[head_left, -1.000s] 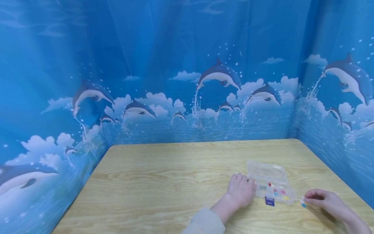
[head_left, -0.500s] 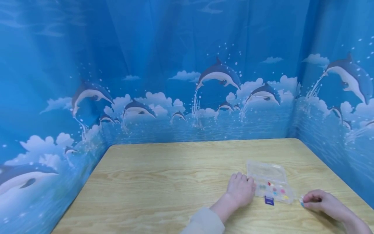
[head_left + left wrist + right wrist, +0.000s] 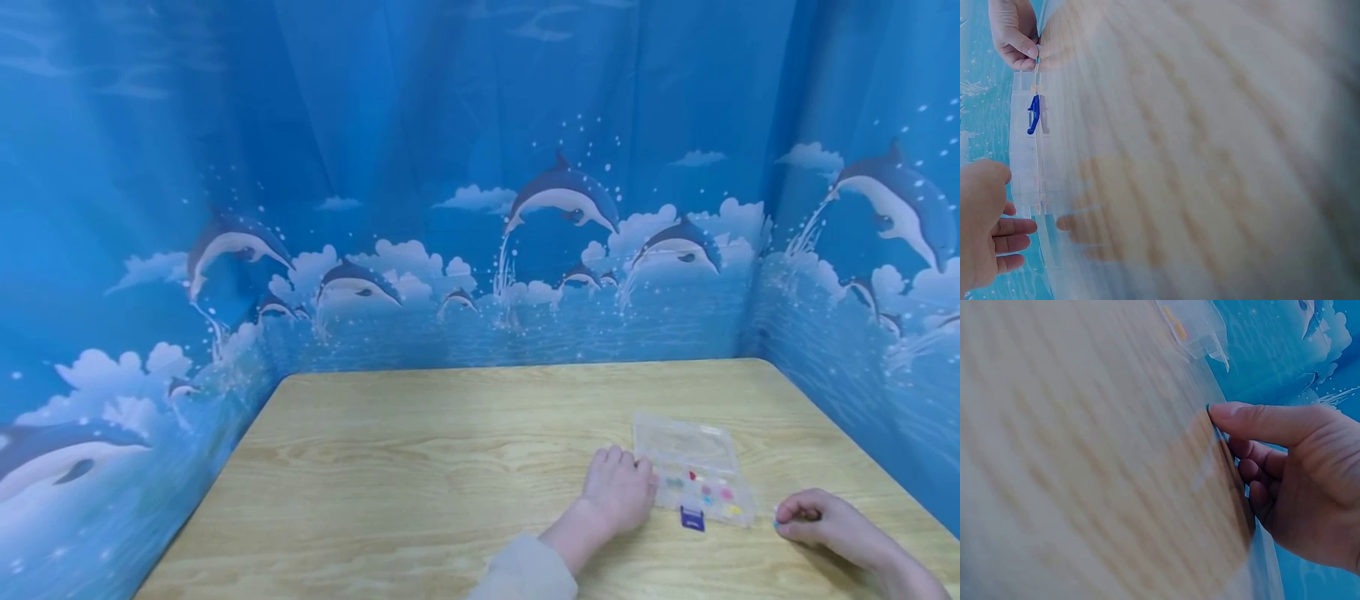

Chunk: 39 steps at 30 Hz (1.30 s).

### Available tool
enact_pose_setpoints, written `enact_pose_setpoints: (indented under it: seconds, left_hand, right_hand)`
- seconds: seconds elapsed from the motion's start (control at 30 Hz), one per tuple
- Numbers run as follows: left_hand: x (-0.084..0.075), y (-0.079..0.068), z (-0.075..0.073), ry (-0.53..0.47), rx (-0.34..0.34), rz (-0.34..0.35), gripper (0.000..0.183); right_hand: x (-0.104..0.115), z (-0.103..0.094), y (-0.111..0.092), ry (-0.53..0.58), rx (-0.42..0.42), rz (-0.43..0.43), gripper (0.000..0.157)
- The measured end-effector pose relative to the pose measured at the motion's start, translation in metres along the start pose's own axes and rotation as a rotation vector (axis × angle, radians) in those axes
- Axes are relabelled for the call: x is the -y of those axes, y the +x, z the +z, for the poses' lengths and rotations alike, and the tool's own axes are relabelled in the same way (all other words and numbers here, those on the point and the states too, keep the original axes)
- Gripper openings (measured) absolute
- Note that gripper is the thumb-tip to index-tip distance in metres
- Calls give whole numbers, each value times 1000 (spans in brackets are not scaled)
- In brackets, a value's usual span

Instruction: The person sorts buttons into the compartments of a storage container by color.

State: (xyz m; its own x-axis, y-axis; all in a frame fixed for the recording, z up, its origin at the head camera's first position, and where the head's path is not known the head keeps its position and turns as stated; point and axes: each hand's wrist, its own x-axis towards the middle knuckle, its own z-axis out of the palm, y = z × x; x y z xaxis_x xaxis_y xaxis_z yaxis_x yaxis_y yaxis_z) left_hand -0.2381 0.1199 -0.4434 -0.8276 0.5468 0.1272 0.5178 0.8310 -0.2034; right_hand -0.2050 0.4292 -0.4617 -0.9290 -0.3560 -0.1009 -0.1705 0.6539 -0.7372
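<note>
A clear plastic compartment box (image 3: 742, 510) lies on the wooden table (image 3: 420, 483) with its transparent lid (image 3: 686, 442) folded back. Small red, pink, yellow, blue and green pieces sit in its compartments. My left hand (image 3: 621, 490) rests at the box's left end, its fingers fairly straight in the left wrist view. To the right of the box, my right hand (image 3: 828, 523) pinches a small blue-and-white piece (image 3: 776, 523) close to the tabletop. Only a teal edge of this piece (image 3: 1208, 408) shows past the thumb in the right wrist view.
A dark blue latch (image 3: 692, 518) sticks out from the box's front side. Behind the table hangs a blue curtain (image 3: 450, 167) printed with dolphins, which also runs along both sides.
My right thumb and fingers have closed further over the small blue-and-white piece, so less of it shows. The left hand and the box have stayed in place.
</note>
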Motion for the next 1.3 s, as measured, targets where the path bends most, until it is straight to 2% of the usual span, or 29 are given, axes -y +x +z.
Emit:
enact_pose_setpoints:
  seconds: [0.27,0.33,0.43,0.67,0.77,1.2,1.3]
  left_hand:
    - [0,-1,0,-13,-2,-2,33]
    - [0,-1,0,-14,-1,-1,33]
    - [-1,-1,1,-16,0,0,33]
    - [0,-2,0,-6,8,2,33]
    - [0,-2,-1,4,11,5,33]
    - [1,-2,-2,3,-8,5,31]
    - [1,-2,-3,7,-8,3,30]
  right_hand:
    - [-1,0,0,0,17,-32,15]
    - [0,0,1,-8,17,-18,15]
    - [4,1,1,-36,-3,23,15]
    - [16,4,2,-91,-70,198,18]
    - [19,5,2,-126,-95,229,20]
    - [16,2,5,-87,-97,271,29]
    - [15,1,4,-102,-92,230,29]
